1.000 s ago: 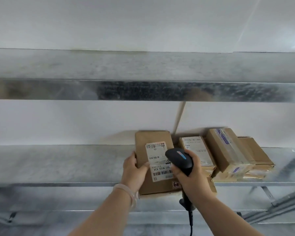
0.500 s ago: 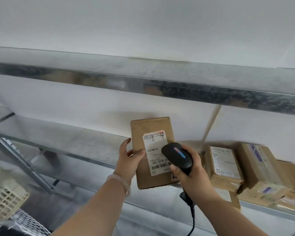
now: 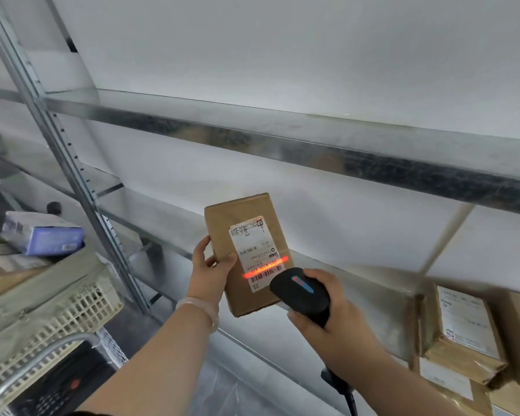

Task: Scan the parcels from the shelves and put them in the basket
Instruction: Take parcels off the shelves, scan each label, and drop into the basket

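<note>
Parcel: a flat, rectangular brown parcel, held upright in the air in front of the shelf; it leans a little to the left and its broad face is turned to the camera.
Label: a white shipping label covers the right half of that face. Its print reads upside down, with barcodes toward its lower end.
Scan light: an orange-red bar crosses the lower part of the label over a barcode, slanting up to the right.
Left hand: the left hand grips the parcel by its left edge, with the thumb laid across the front just left of the label. A pale bracelet sits on the wrist.
Right hand: the right hand is curled round the handle of a black scanner.
Scanner: its head points at the label and overlaps the parcel's lower right corner in the view. It has a blue and red stripe on top, and a black cable leaves the handle downward.
Other parcels: several brown parcels with white labels are stacked on the same shelf at the far right, well apart from the held one.
Upper shelf: a bare metal board runs above, against a white wall.
Post: a perforated metal upright stands at the left.
Basket: a cream lattice basket sits at lower left, and a blue-and-white box lies on top of its contents.
</note>
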The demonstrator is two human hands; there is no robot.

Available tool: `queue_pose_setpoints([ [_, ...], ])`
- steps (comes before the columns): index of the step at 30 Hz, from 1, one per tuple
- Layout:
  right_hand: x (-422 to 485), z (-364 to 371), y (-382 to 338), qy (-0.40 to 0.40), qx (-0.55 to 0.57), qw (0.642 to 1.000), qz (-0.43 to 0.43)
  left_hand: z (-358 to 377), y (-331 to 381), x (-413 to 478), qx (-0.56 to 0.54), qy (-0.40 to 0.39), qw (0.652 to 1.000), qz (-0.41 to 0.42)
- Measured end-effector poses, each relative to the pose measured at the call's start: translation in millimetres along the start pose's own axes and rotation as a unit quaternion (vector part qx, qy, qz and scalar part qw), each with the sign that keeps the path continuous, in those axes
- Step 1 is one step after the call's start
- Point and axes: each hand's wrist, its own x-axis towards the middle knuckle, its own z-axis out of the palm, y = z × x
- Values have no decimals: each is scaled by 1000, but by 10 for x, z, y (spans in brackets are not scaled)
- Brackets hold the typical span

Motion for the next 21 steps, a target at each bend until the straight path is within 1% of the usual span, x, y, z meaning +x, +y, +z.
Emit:
queue_pose_setpoints([
  [6,73,137,-116,-33,-8,999,-20,-260,36,-9,-3,34,999,8],
  [10,122,256,-233,-63,-13,998,-21,-436,72,39,-20,39,999,-1],
  [13,181,368,-323,-66,-13,997,-28,-575,97,83,-17,43,999,1],
  [17,271,602,-459,-72,-7,997,-35,-847,150,165,-16,44,999,2],
  [21,362,974,-647,-84,-5,995,-45,-1277,246,257,-15,60,998,0],
])
